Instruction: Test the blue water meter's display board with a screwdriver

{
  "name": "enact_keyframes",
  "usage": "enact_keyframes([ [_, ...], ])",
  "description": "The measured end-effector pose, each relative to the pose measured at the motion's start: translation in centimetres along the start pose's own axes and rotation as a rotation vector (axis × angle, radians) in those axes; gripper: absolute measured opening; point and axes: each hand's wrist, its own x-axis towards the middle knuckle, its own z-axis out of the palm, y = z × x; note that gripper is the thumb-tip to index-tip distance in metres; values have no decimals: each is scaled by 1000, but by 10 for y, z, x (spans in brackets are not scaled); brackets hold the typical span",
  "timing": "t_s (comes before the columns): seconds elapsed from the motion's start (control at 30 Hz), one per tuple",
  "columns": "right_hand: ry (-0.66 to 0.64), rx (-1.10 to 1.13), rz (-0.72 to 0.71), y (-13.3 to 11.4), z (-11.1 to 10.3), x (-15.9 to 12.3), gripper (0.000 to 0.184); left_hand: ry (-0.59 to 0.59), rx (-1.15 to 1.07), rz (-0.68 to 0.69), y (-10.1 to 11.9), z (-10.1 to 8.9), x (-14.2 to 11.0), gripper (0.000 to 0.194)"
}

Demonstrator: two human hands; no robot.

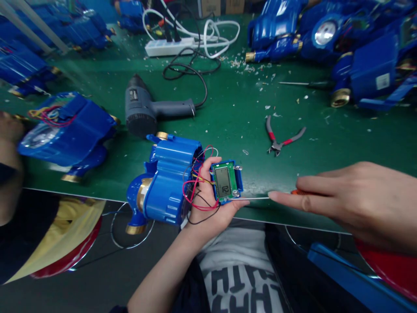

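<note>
Left hand [208,204]: closed around the LCD module [224,181], gripping its blue casing at the near edge of the green bench [234,121].
Right hand [361,200]: clamped on a screwdriver [257,198], index finger along the shaft, tip at the module's near edge; whether it sits in a screw, I cannot tell.
Blue meter [172,178]: just left of the module, joined to it by loose wires [195,191].
Wire risk: pulling or twisting the module away could strain the thin leads or their joints.
Tip risk: off-line pressure could make the blade slip into the circuit board or left thumb.
Farther off: heat gun [140,108] far left, side cutters [276,145] far right.
</note>
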Motion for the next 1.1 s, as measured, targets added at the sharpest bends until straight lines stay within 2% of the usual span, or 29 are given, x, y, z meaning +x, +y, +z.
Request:
enact_keyframes([
  [0.1, -11, 9, -119, 16, 4, 4, 41, -23, -7, -27, -2, -1, -1, 85],
  [0.23, 11, 77, -149, 26, 13, 5, 46, -75, -79, -41, -4, -2, -3, 84],
  [0.43, -53, 169, -118, 30, 29, -1, 49, -35, 25, 30, -6, -3, -4, 85],
  [0.57, -33, 191, -116, 33, 39, 0, 49, -24, 31, 59, -6, -3, -3, 82],
  [0.9, 7, 238, -120, 34, 45, 0, 42, -21, 8, 17, -6, -3, -5, 85],
  [1.1, 45, 448, -121, 34, 49, 3, 38, -25, -5, 3, -6, -2, -4, 85],
])
